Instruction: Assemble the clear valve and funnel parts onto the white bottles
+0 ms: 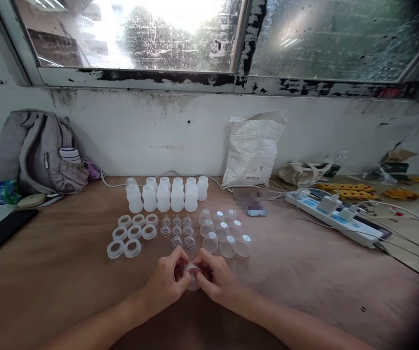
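Between my hands, near the table's front middle, is a translucent ring [192, 267] with a clear rounded part [193, 283] below it. My left hand [171, 275] pinches the ring's left side. On its right side, the fingers of my right hand [217, 275] are closed on it too. Just beyond stand small clear nipples [176, 242] in rows. Several white rings [132, 248] lie to the left of them, and clear caps [227, 247] with white dots sit to the right. Frosted white bottles [177, 197] stand upright behind; the leftmost has a clear top.
A grey backpack [36, 150] and a black phone [7, 232] are at the left. A white plastic bag [253, 150] leans on the wall. At the right lies a power strip [340, 221] with plugs and cables, near yellow items [351, 190]. A blurred device [256, 212] lies behind the caps.
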Motion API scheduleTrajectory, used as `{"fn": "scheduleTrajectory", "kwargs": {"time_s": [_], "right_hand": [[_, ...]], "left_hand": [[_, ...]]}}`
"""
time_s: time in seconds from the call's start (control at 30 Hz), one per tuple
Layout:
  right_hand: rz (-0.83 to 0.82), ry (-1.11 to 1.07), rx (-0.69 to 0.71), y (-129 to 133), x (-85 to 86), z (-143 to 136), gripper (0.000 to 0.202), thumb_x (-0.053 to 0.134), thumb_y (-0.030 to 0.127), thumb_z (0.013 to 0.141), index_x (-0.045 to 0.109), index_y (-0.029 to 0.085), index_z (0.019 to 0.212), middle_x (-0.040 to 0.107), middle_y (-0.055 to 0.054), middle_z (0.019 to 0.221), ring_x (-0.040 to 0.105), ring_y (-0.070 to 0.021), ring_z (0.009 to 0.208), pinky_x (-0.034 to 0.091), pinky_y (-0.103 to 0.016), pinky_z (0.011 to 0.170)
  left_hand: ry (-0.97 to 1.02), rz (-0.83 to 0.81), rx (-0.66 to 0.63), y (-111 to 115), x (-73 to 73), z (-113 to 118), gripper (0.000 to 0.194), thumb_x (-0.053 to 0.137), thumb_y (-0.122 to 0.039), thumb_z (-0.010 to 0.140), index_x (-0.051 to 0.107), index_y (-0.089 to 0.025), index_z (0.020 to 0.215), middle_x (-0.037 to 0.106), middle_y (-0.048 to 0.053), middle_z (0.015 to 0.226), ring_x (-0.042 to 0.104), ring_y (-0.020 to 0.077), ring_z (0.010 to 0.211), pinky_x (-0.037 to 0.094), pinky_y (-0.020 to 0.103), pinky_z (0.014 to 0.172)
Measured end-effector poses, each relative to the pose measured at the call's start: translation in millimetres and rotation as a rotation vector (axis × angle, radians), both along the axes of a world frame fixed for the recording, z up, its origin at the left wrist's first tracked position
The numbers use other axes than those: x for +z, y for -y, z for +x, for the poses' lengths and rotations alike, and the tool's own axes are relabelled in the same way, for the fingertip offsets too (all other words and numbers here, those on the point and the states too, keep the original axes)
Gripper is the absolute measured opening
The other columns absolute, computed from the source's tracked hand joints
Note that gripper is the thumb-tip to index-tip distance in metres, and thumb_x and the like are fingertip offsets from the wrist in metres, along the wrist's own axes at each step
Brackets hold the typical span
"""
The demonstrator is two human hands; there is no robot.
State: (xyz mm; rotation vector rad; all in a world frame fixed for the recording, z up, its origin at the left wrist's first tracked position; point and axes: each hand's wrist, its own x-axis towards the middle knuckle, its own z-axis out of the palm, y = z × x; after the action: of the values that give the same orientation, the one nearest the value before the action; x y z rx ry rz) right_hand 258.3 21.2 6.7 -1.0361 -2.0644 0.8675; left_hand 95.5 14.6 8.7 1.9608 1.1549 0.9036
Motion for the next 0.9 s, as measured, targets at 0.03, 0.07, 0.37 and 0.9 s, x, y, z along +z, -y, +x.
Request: {"fn": "scheduleTrajectory", "kwargs": {"time_s": [0.03, 0.07, 0.37, 0.9], "right_hand": [[-0.005, -0.012, 0.001, 0, 1.2, 0, 0.003, 0.047, 0.016, 0.075, 0.046, 0.018, 0.073, 0.045, 0.005, 0.054, 0.039, -0.007, 0.047, 0.029, -0.019, 0.044], [-0.008, -0.023, 0.003, 0, 2.9, 0, 0.003, 0.047, 0.017, 0.075, 0.045, 0.018, 0.073, 0.044, 0.006, 0.054, 0.038, -0.007, 0.046, 0.029, -0.019, 0.044], [0.007, -0.054, 0.019, 1, 6.3, 1, 0.019, 0.043, 0.01, 0.072, 0.044, 0.02, 0.089, 0.042, 0.006, 0.058, 0.036, -0.0074, 0.048, 0.03, -0.02, 0.046], [-0.377, -0.425, -0.031, -2, 1.2, -2, 0.033, 0.042, 0.043, 0.084, 0.038, 0.023, 0.109, 0.051, 0.003, 0.073, 0.046, -0.0055, 0.041, 0.036, -0.019, 0.038]], "left_hand": [[0.001, 0.002, 0.007, 0, 0.3, 0, 0.005, 0.048, -0.02, 0.075, 0.043, -0.019, 0.073, 0.044, -0.006, 0.054, 0.04, 0.0075, 0.048, 0.031, 0.018, 0.047], [0.004, 0.004, 0.016, 0, 0.6, 0, 0.005, 0.047, -0.02, 0.076, 0.044, -0.019, 0.074, 0.044, -0.006, 0.054, 0.04, 0.0076, 0.048, 0.031, 0.018, 0.047], [-0.016, 0.027, 0.02, -3, -1.5, -4, 0.009, 0.05, -0.023, 0.075, 0.043, -0.02, 0.079, 0.046, -0.006, 0.058, 0.041, 0.0072, 0.048, 0.033, 0.018, 0.046], [-0.068, 0.204, 0.133, -15, -1.2, -14, 0.013, 0.041, -0.026, 0.085, 0.049, -0.018, 0.09, 0.057, -0.002, 0.068, 0.049, 0.0095, 0.054, 0.04, 0.021, 0.054]]}}
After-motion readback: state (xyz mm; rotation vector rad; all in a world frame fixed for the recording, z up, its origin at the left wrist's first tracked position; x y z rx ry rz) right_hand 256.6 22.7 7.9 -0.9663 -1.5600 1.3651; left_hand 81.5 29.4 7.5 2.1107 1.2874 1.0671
